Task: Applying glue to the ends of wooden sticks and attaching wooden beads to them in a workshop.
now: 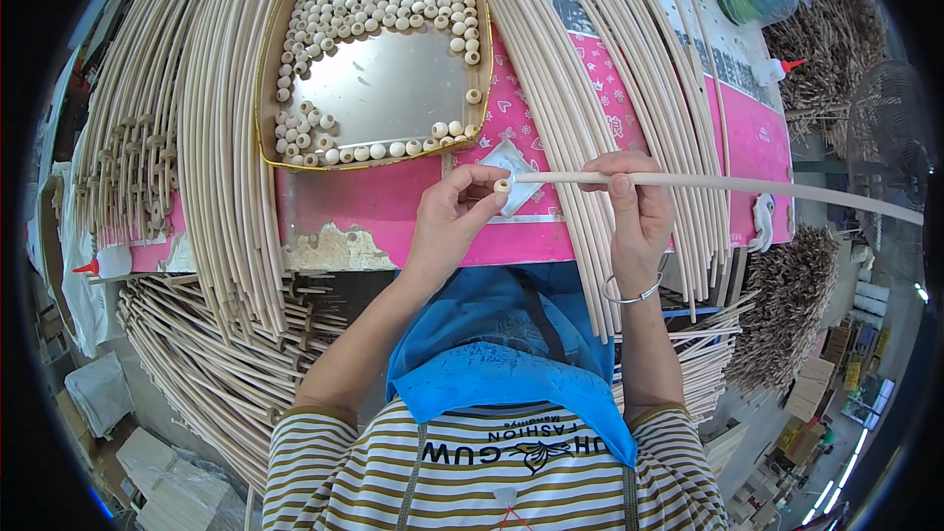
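A pink worktable (393, 202) fills the upper frame. At centre right, the right hand (634, 206), palm down, is wrapped around a long rattan rod (747, 184). At centre, the left hand (452, 216) pinches a wooden bead (502, 185) against the rod's left tip.

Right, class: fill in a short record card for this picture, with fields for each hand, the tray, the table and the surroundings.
Left hand: pinches a small wooden bead at the end of the rod.
Right hand: grips a long pale rod, lying level.
Tray: shallow, gold-rimmed, holds many loose beads, bare in the middle.
Table: pink top, chipped front edge.
Surroundings: bundles of pale rods on both sides; glue bottle far right.
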A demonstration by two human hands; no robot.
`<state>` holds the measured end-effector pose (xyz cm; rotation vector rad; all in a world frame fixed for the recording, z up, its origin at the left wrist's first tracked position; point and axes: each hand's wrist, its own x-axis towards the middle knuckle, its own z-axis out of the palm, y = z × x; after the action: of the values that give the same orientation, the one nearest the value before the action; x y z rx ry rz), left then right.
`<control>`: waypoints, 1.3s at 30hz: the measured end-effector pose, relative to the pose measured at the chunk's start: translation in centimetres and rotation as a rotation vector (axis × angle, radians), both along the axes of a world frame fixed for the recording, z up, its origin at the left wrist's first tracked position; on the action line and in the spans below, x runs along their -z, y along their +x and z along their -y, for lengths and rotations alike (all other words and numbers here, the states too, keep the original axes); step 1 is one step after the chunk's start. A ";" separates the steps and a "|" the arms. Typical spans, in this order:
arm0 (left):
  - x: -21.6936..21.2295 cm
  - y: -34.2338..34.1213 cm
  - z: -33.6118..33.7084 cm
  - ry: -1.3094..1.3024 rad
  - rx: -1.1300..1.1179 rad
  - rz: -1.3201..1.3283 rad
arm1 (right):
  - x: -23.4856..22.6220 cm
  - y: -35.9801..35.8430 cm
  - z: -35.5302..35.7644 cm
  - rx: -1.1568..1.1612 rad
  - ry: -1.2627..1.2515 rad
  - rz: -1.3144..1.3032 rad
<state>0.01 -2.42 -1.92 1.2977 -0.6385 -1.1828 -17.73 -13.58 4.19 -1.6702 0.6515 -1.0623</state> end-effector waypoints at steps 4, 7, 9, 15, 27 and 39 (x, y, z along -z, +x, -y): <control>-0.4 0.0 -0.1 -0.012 0.004 -0.026 | 0.0 0.0 -0.4 -0.045 -0.036 -0.008; -0.7 0.1 -0.4 -0.018 0.004 -0.034 | 0.1 0.2 -0.8 -0.076 -0.057 -0.016; -0.8 0.1 -0.5 -0.034 0.005 -0.046 | 0.2 0.1 -1.0 -0.089 -0.070 -0.023; -1.0 0.2 -1.0 -0.033 0.025 -0.067 | 0.0 -0.5 -1.2 -0.157 -0.040 -0.051; -2.0 1.2 -0.8 -0.298 0.096 0.453 | 2.1 -0.7 -3.6 0.026 0.250 0.253; -4.7 -0.4 1.7 -0.325 -0.181 -0.303 | -4.7 -6.9 -8.0 0.014 0.097 -0.355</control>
<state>-0.37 -4.09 2.83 0.8623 -0.4571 -1.0487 -24.59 -5.62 8.91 -1.7865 0.9290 -0.7348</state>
